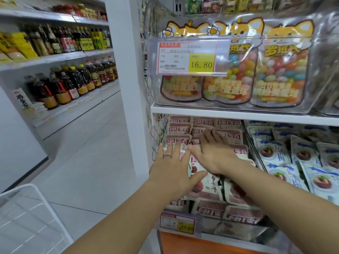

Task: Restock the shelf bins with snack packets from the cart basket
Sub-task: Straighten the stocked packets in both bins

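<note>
Fingers (176, 149) spread flat on both, left hand (170, 164) and right hand (214, 153) pressing pink snack packets (207, 189) into the wire bin (157, 132) mid-frame, levelling them I guess. Cart basket (34, 189) is lower left.

Bright, even light with soft shadows; glare on the clear bin front (238, 105), blur and bending toward the edges.

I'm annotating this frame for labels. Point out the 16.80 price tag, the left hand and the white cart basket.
16.80 price tag (201, 63): head view, its yellow price panel.
left hand (171, 167): head view, back of the hand.
cart basket (31, 185): head view, corner of its white rim.
</note>
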